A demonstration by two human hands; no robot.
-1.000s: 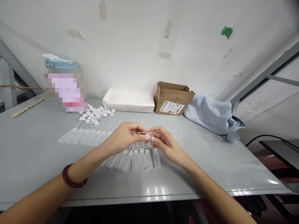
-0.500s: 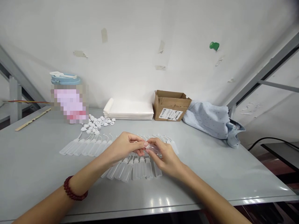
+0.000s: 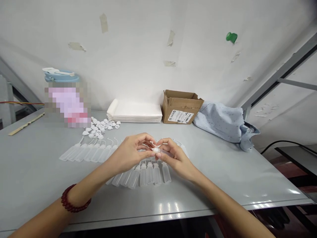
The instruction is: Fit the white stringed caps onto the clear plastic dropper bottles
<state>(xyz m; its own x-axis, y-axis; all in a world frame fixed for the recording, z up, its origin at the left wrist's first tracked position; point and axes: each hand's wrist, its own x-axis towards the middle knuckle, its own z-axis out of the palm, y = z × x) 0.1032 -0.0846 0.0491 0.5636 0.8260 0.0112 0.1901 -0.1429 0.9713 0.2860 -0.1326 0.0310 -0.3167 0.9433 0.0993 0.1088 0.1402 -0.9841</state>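
Note:
Over the middle of the table, my two hands meet at a small clear plastic bottle (image 3: 166, 153) with a white top. My right hand (image 3: 177, 158) is closed around the bottle's body, which points right and is partly covered by the fingers. My left hand (image 3: 133, 152) has its thumb and fingers curled at the white top (image 3: 156, 149). A thin white strip stands up between the fingertips. Below the hands lies a row of similar bottles (image 3: 143, 175). Another row of bottles (image 3: 85, 152), with thin curved strips at their necks, extends behind my hands, which hide part of it.
Several white caps (image 3: 99, 127) lie in a pile at the back left. Along the wall are a white stack of sheets or bags (image 3: 136, 113), an open cardboard box (image 3: 182, 107) and light blue cloth (image 3: 220, 122). A blue-lidded container (image 3: 61, 76) stands left, partly blurred out.
The view has shifted slightly, so things sit higher in the picture. My left fingers have lifted and spread a little around the top, showing more of it. My right hand keeps hold of the bottle.

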